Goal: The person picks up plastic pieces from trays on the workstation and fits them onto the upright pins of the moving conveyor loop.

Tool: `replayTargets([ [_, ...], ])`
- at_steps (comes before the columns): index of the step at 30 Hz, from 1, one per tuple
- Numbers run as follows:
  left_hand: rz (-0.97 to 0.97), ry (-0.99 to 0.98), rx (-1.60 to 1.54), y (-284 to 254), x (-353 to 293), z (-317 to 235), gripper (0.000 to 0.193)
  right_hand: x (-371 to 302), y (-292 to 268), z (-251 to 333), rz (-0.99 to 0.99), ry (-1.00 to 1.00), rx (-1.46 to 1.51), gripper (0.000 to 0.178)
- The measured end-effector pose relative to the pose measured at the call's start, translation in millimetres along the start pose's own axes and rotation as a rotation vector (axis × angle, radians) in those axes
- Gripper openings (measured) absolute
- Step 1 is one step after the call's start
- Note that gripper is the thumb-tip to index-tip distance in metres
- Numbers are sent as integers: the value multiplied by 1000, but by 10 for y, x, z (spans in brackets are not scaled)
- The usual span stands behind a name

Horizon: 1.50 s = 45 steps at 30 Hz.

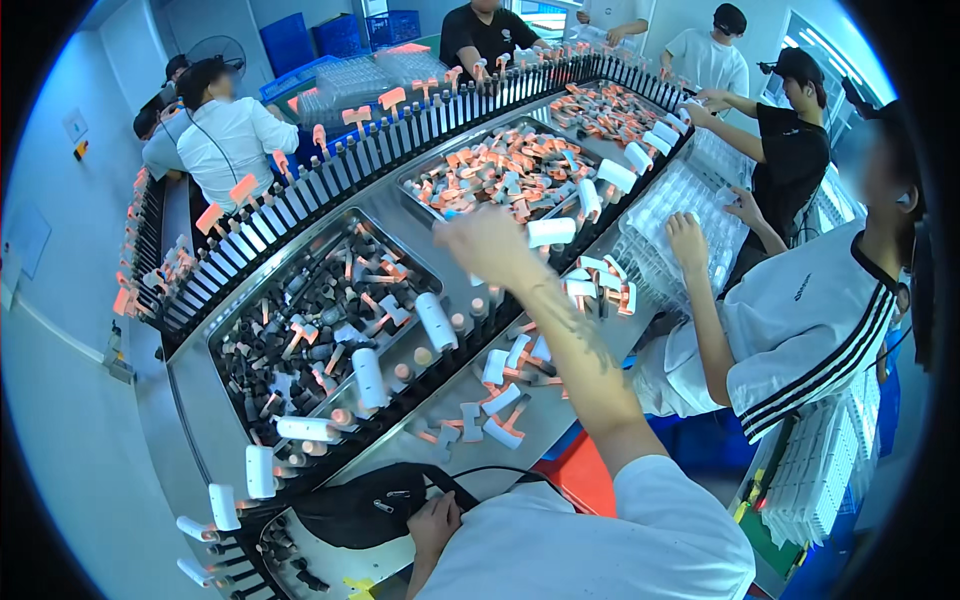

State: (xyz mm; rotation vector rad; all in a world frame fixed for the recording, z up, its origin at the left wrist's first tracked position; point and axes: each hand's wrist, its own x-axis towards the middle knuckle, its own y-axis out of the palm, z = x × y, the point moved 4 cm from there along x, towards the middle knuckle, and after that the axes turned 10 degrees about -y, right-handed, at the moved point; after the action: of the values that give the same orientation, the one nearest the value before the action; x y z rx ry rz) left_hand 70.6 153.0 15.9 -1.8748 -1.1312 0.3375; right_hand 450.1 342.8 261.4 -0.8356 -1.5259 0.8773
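One bare right hand (485, 245), fingers curled and blurred, hangs by the near edge of a steel tray (418, 205) heaped with orange-and-white T-shaped plastic pieces (500, 165) — whether it grips anything cannot be told. The left hand (435, 525), partly curled, is at a black fabric bag (350, 510), its hold unclear. The heaped pieces' long axes share no direction, stems pointing every way; the tray probably sits inside the black slatted conveyor (375, 150) for easy reach.

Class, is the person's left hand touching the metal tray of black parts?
Apart. The head view plainly shows the black bag between the left hand and the metal tray.
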Motion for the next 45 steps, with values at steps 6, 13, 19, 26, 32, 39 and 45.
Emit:
replayTargets([
  [6,-17,-28,68,-36,-44,2,18,303,-132,38,168,22,196,40],
  [13,-68,-34,-15,42,-125,156,13,-117,347,-178,237,-48,80,38],
  [19,-23,-46,13,135,-96,268,7,-97,-154,-499,23,-67,122,32],
  [26,-89,-23,-5,152,-135,329,8,-37,-198,-297,-130,-68,296,36],
  [32,-53,20,-1,203,-112,354,14,-501,353,-700,317,273,-98,54],
  [39,-18,-50,17,164,-152,377,18,72,-407,-370,-27,236,348,49],
  [45,-31,6,-24,223,-97,426,16,-525,604,-344,130,-131,127,33],
])
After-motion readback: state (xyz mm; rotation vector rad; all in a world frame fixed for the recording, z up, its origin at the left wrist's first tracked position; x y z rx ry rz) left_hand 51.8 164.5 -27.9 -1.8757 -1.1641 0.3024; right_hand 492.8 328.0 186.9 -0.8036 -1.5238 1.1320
